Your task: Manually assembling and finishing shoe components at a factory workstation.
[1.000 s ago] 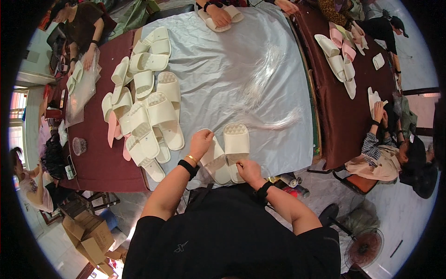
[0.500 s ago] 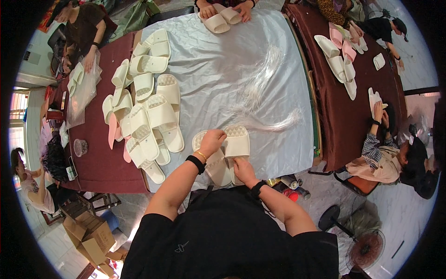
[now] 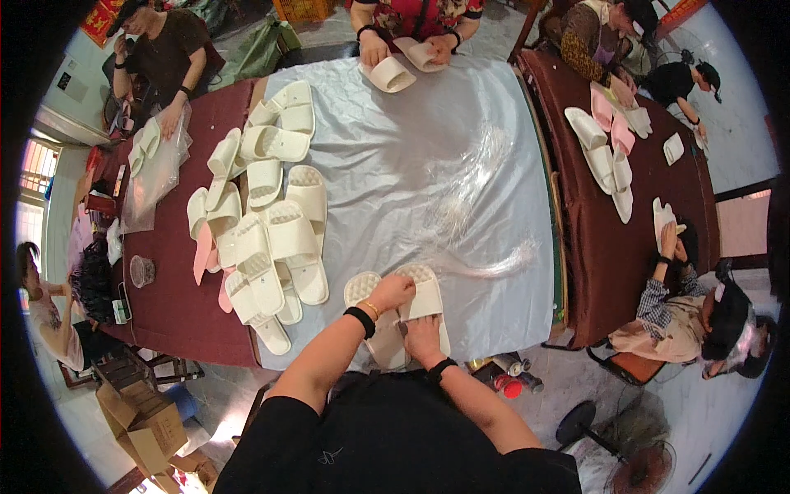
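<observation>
At the table's near edge lie two cream slippers side by side, with quilted insoles and wide straps. Over the left slipper (image 3: pixel 385 339) reaches my left hand (image 3: pixel 392 293), its fingers curled closed by the inner edge of the right slipper's strap. Whatever those fingers pinch is too small to make out. My right hand (image 3: pixel 423 341) is at the front opening of the right slipper (image 3: pixel 424 290), fingertips tucked beneath the strap and hidden there. Just left is a heap of cream slippers (image 3: pixel 290 235), with pink pieces (image 3: pixel 205 253) at its side.
Clear plastic strips (image 3: pixel 473 193) lie on the pale blue sheet (image 3: pixel 370 189). Across the table, a co-worker's hands hold another slipper pair (image 3: pixel 390 74). More co-workers sit at the maroon-covered tables (image 3: pixel 605 272) on both sides. A fan (image 3: pixel 646 468) stands at lower right.
The view has tilted, so the table sits lower in it. My left hand stays closed at the strap; my right fingers have slid beneath it. The co-worker opposite has moved the two slippers apart.
</observation>
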The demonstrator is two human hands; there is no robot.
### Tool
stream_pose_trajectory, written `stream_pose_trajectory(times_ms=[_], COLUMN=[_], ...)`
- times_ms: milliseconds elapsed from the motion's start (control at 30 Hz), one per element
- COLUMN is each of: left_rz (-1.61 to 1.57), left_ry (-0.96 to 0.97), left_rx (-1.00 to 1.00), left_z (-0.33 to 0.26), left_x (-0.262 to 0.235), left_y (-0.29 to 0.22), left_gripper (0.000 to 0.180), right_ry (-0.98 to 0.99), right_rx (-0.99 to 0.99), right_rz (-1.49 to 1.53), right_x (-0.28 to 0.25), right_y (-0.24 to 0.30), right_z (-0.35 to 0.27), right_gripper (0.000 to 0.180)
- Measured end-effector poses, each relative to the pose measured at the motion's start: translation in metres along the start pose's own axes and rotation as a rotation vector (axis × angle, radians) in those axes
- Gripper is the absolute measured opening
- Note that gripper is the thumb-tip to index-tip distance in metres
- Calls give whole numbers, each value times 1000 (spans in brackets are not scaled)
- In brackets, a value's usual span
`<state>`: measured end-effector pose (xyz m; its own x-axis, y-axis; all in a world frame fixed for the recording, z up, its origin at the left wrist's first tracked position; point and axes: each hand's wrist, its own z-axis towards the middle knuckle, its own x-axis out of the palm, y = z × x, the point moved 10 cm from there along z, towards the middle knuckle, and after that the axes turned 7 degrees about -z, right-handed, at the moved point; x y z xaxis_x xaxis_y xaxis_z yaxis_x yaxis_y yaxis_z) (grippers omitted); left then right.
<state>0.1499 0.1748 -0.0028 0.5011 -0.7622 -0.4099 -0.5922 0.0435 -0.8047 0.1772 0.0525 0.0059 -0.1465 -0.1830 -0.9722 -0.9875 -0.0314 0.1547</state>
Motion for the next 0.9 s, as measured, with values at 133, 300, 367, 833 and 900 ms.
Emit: stream_pose_trajectory(times_ms=[133,300,367,833,900], left_rz=[-133,-438,-513,-221,-346], left_ry=[55,74,58,-280,-294], left_rx=[-19,-144,-214,110,98], left_z=[-1,-2,-5,-38,-44], left_x=[10,20,24,-22,-21], left_y=[14,29,34,-5,-8], left_gripper=[27,31,30,22,21], right_ry=[180,95,67,-320,-111], right_rx=[-35,-108,-117,71,143], right_rz=[-25,-2,17,580,1050], right_x=[11,9,8,-95,-55], right_y=[9,12,11,-50,-50], right_z=[2,4,0,28,54], right_gripper=[41,36,35,42,37])
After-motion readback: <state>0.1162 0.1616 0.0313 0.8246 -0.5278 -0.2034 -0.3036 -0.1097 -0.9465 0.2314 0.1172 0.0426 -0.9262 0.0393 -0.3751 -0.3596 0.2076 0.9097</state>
